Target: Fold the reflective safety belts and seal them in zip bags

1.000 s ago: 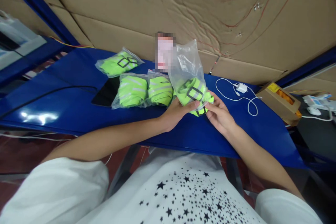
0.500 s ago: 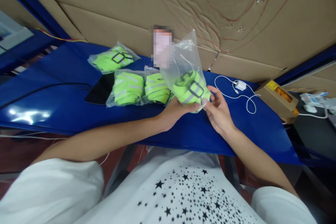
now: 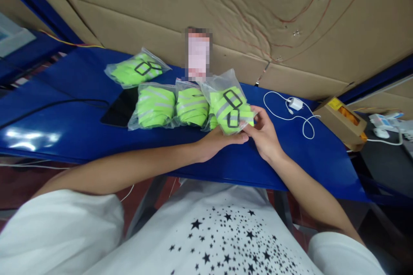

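Note:
A clear plastic bag [image 3: 232, 109] of folded neon-green reflective straps, with two black buckles showing, is held above the front of the blue table. My left hand [image 3: 219, 142] is under its lower edge, the thumb stretched along the bottom and the other fingers hidden behind. At the lower right corner my right hand [image 3: 265, 133] grips the bag between thumb and fingers. Two similar bags, a left one [image 3: 156, 106] and a middle one [image 3: 192, 105], lie beside it. Part of another green bundle [image 3: 213, 121] shows behind the held bag.
Farther left lies another bag of green straps [image 3: 137, 68]. A flat black object [image 3: 120, 109] rests under the bags' edge. A blurred-out upright item [image 3: 198, 53] stands against the cardboard backing [image 3: 145, 17]. On the right are a white charger with cable [image 3: 295, 104] and a cardboard box [image 3: 342, 122].
The held bag has tipped, so its upper end is lower and its straps face up, with both buckles now plain to see. My right hand has shifted slightly left.

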Tool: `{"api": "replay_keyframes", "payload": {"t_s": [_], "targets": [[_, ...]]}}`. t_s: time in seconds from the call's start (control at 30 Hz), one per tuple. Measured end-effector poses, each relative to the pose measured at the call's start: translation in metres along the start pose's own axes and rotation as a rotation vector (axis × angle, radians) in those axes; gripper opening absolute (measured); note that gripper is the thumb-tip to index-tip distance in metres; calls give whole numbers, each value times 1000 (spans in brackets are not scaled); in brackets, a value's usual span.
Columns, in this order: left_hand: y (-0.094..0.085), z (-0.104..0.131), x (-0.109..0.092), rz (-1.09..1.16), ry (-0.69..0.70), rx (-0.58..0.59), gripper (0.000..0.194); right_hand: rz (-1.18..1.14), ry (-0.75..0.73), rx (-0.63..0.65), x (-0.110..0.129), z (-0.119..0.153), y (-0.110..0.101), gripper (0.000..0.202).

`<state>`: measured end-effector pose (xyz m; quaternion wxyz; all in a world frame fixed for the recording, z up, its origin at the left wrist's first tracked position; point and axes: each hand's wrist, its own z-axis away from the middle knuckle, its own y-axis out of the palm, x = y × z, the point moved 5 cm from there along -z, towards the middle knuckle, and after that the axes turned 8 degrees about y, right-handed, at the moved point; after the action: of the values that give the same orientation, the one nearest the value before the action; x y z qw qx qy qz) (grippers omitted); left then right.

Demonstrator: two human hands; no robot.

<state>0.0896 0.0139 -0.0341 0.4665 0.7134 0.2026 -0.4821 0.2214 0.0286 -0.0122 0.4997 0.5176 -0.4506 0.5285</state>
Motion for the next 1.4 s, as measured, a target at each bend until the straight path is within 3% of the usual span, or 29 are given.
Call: {"api": "replay_keyframes", "payload": {"t_s": [0.17, 0.27, 0.4, 0.47, 0.53, 0.63, 0.73, 0.8, 0.87, 0.93, 1.0, 1.1, 1.23, 1.4], "targets": [[-5, 2, -12, -100, -64, -1, 53, 353, -238, -29, 10, 2, -12, 60], [-2, 4, -12, -154, -69, 61, 55, 427, -351, -55, 17, 8, -15, 58], [13, 14, 3, -160, -203, 338, 63, 527, -333, -228, 16, 12, -16, 49], [22, 24, 4, -220, -214, 507, 62, 523, -257, -246, 12, 9, -16, 46], [28, 31, -6, -407, -41, 650, 48, 374, -133, -201, 8, 3, -19, 48], [30, 40, -35, -775, 512, 711, 24, 13, 76, -115, 9, -4, -27, 51], [22, 45, -65, -936, 1051, 468, 61, -219, 220, 12, 21, 3, -27, 47], [15, 41, -77, -956, 1127, 282, 89, -253, 302, 157, 27, 14, -21, 46], [9, 29, -81, -893, 901, 182, 93, -209, 365, 356, 29, 27, -12, 49], [5, 18, -74, -720, 553, 143, 70, -66, 302, 478, 29, 35, -11, 53], [3, 11, -60, -464, 215, 103, 51, 126, 118, 397, 27, 32, -21, 50], [2, 8, -32, -91, -154, 54, 50, 278, -144, 165, 19, 19, -44, 37], [-7, -1, -11, 95, -281, 11, 46, 363, -249, 163, -4, 4, -53, 33], [-21, -7, -12, 11, -318, 52, 45, 335, -188, 190, -14, 1, -54, 29]]}}
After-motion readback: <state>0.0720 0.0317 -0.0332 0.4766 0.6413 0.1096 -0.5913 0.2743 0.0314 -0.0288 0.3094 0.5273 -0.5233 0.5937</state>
